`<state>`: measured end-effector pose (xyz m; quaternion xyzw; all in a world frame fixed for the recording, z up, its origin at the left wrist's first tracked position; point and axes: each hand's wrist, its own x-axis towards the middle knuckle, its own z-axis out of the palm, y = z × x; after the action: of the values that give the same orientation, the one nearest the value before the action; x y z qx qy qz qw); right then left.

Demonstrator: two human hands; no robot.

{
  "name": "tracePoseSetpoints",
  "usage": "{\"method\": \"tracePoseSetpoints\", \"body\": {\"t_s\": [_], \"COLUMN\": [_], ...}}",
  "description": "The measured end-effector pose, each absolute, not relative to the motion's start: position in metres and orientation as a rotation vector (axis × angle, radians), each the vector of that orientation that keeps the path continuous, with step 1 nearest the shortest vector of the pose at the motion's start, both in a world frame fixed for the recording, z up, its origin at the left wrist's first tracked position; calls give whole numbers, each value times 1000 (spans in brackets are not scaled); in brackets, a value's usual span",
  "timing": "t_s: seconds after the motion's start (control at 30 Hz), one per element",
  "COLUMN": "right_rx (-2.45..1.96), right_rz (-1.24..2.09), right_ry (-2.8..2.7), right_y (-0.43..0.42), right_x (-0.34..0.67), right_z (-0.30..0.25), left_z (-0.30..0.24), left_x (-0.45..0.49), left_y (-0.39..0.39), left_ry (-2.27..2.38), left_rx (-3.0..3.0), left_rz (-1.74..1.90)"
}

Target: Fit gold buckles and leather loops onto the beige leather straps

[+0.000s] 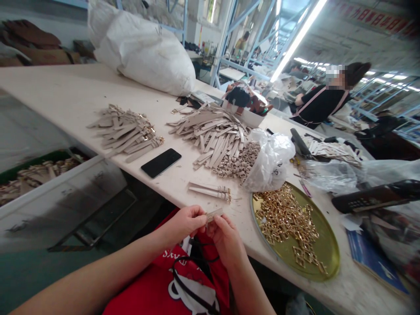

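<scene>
My left hand [192,221] and my right hand [226,236] meet in front of me at the table's near edge. Both are closed on one short beige strap [214,214], pinched between thumbs and fingers. Whether a buckle is on it cannot be made out. Just beyond my hands lie a few finished-looking straps with gold buckles [211,191], side by side. To the right of my right hand sits a round gold tray [330,238] holding many gold buckles [285,214]. Farther back is a heap of small beige loops [236,162] against a large pile of beige straps [210,127].
A black phone [161,162] lies left of centre, near another pile of buckled straps [127,131]. A clear plastic bag [271,159] stands behind the tray. A big white sack [141,48] rests at the back. A bin [49,197] with straps is at left. A co-worker [323,103] is at right.
</scene>
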<state>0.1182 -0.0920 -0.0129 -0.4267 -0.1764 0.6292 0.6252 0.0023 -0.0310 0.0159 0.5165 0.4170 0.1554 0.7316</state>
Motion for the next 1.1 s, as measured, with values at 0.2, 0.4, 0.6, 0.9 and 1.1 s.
{"method": "tracePoseSetpoints", "body": {"t_s": [0.2, 0.4, 0.6, 0.9, 1.1], "right_rx": [-988, -1093, -1159, -1011, -1031], "right_rz": [1441, 1402, 1348, 1539, 1469], "right_ry": [-414, -475, -521, -350, -396], "right_y": [-90, -89, -89, -86, -86], "right_x": [118, 119, 119, 124, 122], "right_z": [-12, -12, -16, -15, -15], "left_z": [8, -7, -3, 6, 8], "left_x": [3, 3, 3, 6, 6], "left_y": [-30, -29, -27, -25, -29], "left_ry": [943, 923, 916, 903, 920], "left_rx": [1191, 1322, 1284, 1191, 1180], "left_rz": [358, 409, 384, 362, 382]}}
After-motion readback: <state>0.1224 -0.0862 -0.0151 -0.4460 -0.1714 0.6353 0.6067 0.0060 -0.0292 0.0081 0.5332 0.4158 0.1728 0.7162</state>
